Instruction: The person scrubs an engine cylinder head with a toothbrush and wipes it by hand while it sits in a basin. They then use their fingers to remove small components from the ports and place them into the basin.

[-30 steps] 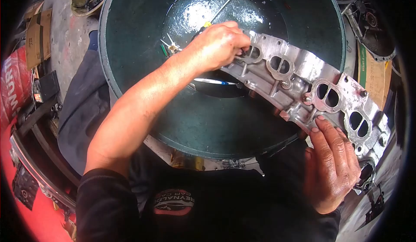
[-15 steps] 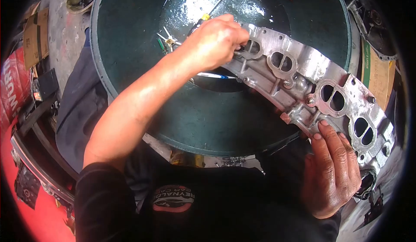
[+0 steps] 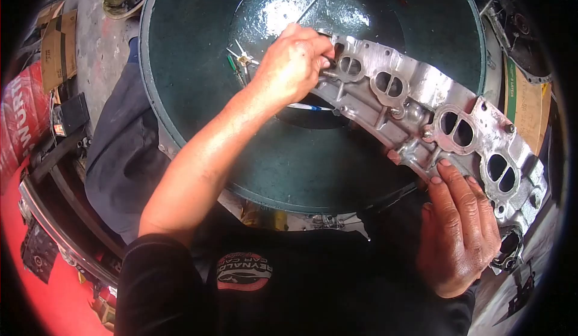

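Observation:
A long grey metal casting [image 3: 415,104] with paired oval ports lies slantwise over the round dark table. At its upper left end is my left hand [image 3: 295,62], fingers curled together by the last port; whatever they hold is hidden. My right hand [image 3: 460,234] rests on the lower edge near the right end, its fingers stretched out and lying on the metal. Just beyond my left hand, a thin metal rod [image 3: 313,2] points up and away. A star-shaped tool with several arms [image 3: 243,59] lies left of my left wrist, and a blue and white pen [image 3: 310,107] sits below the casting.
The dark round tabletop [image 3: 283,161] has a wet, shiny centre. A leg in dark trousers [image 3: 123,167] is at the left, near cardboard [image 3: 59,53] and a red bag [image 3: 27,110]. More metal parts [image 3: 518,32] stand at the upper right.
My left hand has shifted slightly left and down, showing more of the casting's end port. The yellow piece at the rod's base is now hidden. My right hand stays on the casting.

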Tool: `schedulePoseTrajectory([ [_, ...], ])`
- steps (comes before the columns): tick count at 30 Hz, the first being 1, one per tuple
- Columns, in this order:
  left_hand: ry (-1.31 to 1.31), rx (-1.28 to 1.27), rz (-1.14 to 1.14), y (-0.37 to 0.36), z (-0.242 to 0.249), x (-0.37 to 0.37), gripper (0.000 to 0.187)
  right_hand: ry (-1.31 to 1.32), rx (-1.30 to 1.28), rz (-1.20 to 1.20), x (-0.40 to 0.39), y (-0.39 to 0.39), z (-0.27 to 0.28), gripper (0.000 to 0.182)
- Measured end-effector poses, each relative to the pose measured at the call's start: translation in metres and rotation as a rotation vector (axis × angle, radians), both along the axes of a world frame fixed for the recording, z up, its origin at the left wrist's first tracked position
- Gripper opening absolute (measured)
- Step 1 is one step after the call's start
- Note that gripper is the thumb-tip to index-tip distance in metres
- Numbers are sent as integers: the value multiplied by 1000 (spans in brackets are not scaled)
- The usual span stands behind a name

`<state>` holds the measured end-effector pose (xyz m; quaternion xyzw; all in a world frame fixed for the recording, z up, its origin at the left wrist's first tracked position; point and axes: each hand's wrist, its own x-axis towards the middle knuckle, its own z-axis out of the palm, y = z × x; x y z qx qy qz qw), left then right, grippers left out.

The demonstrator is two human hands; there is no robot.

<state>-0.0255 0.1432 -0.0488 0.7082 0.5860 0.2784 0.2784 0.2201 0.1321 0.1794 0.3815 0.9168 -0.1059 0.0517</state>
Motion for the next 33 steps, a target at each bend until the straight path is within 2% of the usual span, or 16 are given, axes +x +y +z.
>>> schedulePoseTrajectory([
  [3,-92,-107,-67,3,-1,2,13,-6,-3,-11,-1,1,1,17],
  [4,-102,-78,-95,7,-5,2,11,-9,-2,-16,-1,0,1,17],
  [8,-125,24,39,27,-22,10,9,-24,17,-7,-3,-1,1,17],
  [15,-75,75,-71,37,-26,5,5,-35,-26,-49,-8,1,1,22],
  [16,-43,41,30,47,-23,8,9,-31,-23,-64,-7,-3,0,27],
  [18,-128,184,282,59,-9,15,4,-31,-13,-99,-9,-4,1,34],
  [19,-176,253,402,62,-2,19,2,-39,-6,-86,-10,-3,3,29],
  [21,-226,34,454,37,12,21,7,-47,5,-60,-11,1,4,18],
  [23,-303,-262,512,4,11,25,10,-19,14,-49,-9,2,2,20],
  [26,-299,-306,469,-3,10,32,13,11,16,-46,-6,0,1,21],
  [29,-191,-502,486,9,4,41,21,20,2,-30,-4,1,3,22],
  [31,-211,-496,555,6,5,45,17,24,-17,-19,-1,3,3,23],
  [33,-213,-462,591,1,4,50,12,29,-64,-41,0,2,5,35],
])
